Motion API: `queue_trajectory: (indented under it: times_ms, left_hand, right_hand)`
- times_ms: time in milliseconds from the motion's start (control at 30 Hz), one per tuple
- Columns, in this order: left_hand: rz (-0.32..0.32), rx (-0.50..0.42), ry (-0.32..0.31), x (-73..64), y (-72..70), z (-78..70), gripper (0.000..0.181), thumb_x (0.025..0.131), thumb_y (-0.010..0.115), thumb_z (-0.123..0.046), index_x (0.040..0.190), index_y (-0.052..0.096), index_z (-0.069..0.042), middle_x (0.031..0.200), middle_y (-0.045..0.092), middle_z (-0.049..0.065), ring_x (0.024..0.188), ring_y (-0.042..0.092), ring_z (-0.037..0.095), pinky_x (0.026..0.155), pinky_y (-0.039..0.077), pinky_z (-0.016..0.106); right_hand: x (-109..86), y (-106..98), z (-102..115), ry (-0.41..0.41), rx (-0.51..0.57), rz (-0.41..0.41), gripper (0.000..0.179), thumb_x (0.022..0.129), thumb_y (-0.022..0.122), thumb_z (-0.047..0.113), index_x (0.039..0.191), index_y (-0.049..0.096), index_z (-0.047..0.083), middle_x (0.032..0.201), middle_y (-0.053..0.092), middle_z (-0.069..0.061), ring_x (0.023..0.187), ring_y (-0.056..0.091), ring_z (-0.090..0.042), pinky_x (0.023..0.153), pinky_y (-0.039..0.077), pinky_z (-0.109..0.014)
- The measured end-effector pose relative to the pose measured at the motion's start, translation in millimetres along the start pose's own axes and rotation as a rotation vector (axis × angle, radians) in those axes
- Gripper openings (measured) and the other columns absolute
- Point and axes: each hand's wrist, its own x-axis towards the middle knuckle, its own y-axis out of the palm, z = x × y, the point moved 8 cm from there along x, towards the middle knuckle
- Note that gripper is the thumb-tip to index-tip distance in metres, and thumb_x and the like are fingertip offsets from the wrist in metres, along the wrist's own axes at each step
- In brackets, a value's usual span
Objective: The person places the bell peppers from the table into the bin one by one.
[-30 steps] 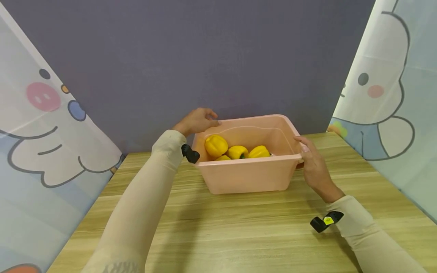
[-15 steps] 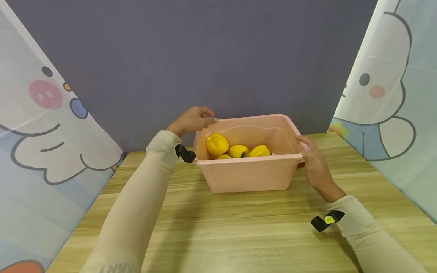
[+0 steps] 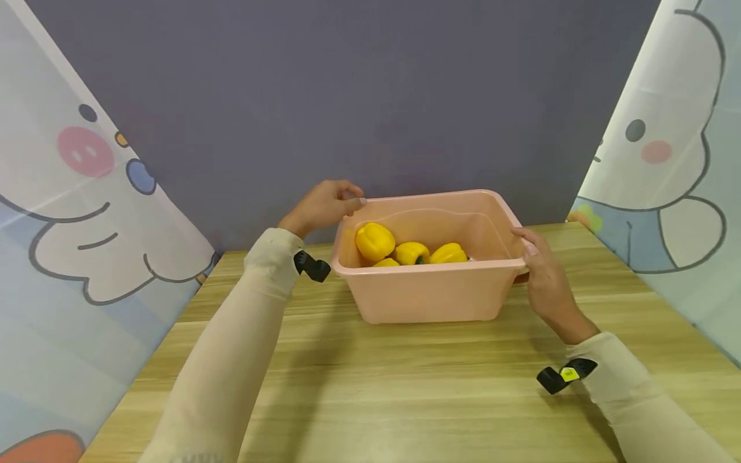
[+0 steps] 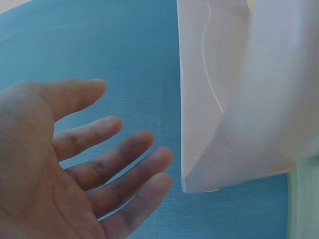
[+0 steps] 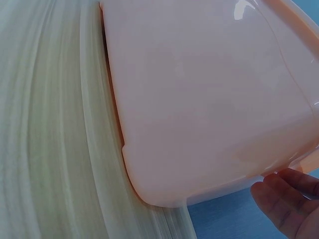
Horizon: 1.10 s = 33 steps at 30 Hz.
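A pink plastic tub (image 3: 431, 294) stands on the table with several yellow bell peppers (image 3: 375, 242) lying in its left half. My right hand (image 3: 548, 280) grips the tub's right end, thumb on the rim. In the right wrist view, fingertips (image 5: 273, 185) reach under the tub's edge. At the back left corner, my left hand (image 3: 324, 206) is loose and holds nothing. The left wrist view shows its fingers (image 4: 134, 189) spread beside the tub's wall (image 4: 197, 99), with a gap between them.
The wood-grain table (image 3: 370, 386) extends in front of the tub. A grey backdrop (image 3: 347, 96) rises right behind it. Printed cartoon cloths (image 3: 87, 225) hang along both sides.
My left hand has drawn back slightly to the left, away from the tub's corner. The right hand keeps its hold on the tub. The head view has turned slightly left.
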Motion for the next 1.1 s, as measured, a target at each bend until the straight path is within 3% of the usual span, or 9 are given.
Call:
queue_trajectory:
  times_ms: [633, 1100]
  left_hand:
    - [-0.054, 0.039, 0.065, -7.1, -6.1, 16.4, 0.035, 0.100, 0.060, -0.038, 0.128, 0.065, -0.018, 0.107, 0.067, 0.003, 0.099, 0.060, 0.025, 0.087, 0.050, 0.046]
    - [-0.159, -0.036, 0.076, -16.0, -16.4, 28.5, 0.032, 0.101, 0.059, -0.034, 0.127, 0.066, -0.017, 0.109, 0.070, 0.007, 0.100, 0.062, 0.023, 0.088, 0.051, 0.047]
  right_hand:
    - [-2.5, 2, 1, -0.020, -0.017, -0.030, 0.045, 0.110, 0.026, 0.021, 0.149, 0.042, 0.005, 0.139, 0.048, -0.023, 0.088, 0.058, -0.005, 0.065, 0.051, -0.017]
    - [-3.2, 3, 5, -0.035, -0.009, -0.029, 0.045, 0.111, 0.026, 0.020, 0.150, 0.041, 0.004, 0.139, 0.048, -0.022, 0.090, 0.057, -0.005, 0.066, 0.051, -0.016]
